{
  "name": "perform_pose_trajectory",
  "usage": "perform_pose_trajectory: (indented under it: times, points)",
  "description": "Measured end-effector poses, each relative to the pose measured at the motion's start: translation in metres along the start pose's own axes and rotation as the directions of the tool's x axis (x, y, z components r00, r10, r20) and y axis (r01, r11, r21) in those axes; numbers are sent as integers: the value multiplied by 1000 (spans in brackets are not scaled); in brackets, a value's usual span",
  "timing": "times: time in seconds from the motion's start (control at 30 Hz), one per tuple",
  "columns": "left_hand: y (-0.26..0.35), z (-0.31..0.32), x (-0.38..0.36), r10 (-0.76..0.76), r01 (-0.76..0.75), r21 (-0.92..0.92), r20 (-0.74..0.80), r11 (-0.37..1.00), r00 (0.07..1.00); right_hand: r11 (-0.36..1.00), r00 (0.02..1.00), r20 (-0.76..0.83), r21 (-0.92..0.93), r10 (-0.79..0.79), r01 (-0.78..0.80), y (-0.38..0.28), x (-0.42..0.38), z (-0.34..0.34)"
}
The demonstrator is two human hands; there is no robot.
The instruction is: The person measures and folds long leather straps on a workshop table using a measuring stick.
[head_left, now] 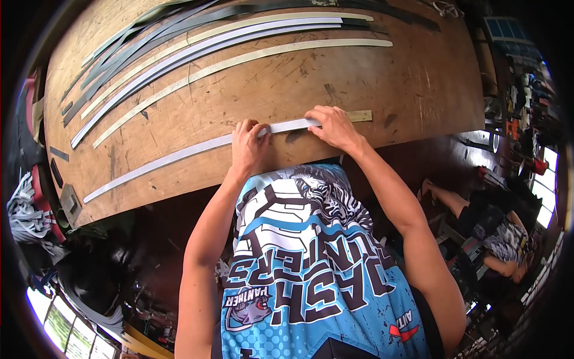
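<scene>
A long, narrow white strip [161, 161] lies across the near part of the wooden table, running from the lower left to my hands. My left hand [249, 145] has its fingers curled down on the strip, thumb towards the right. Farther right, my right hand [335, 126] pinches the strip near its right end. A short stretch of strip shows between the two hands. Beyond my right hand, a yellowish strip end [361, 116] sticks out in line with it; whether the two are joined is hidden under the fingers.
Behind my hands on the table [418, 78] lie a cream strip [239, 61], a white strip pair [197, 49] and several dark strips [125, 57]. A small grey block [70, 200] sits at the left corner. Another person [493, 230] is at the right, beyond the table edge.
</scene>
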State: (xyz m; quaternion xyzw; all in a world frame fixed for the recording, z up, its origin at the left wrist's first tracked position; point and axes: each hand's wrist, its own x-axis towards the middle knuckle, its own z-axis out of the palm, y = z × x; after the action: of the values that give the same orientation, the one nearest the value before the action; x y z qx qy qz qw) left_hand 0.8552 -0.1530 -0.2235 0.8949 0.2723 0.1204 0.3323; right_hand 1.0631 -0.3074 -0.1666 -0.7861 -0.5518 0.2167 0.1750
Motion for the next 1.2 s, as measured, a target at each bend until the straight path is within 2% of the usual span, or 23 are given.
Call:
perform_pose_trajectory:
  times: [0.27,0.53,0.83,1.2]
  points:
    - [3,-2,4,-64,64,2,24,998,998,998,998,-29,5,64,-64,5,-4,12]
    - [0,-2,5,-40,40,-29,24,999,999,992,991,-34,28,127,-126,9,-7,19]
    - [-1,-1,6,-48,49,-43,22,998,999,993,989,-84,22,120,-119,15,-8,28]
    - [0,-2,6,-40,40,-24,26,999,999,985,985,-66,79,158,-153,18,-7,32]
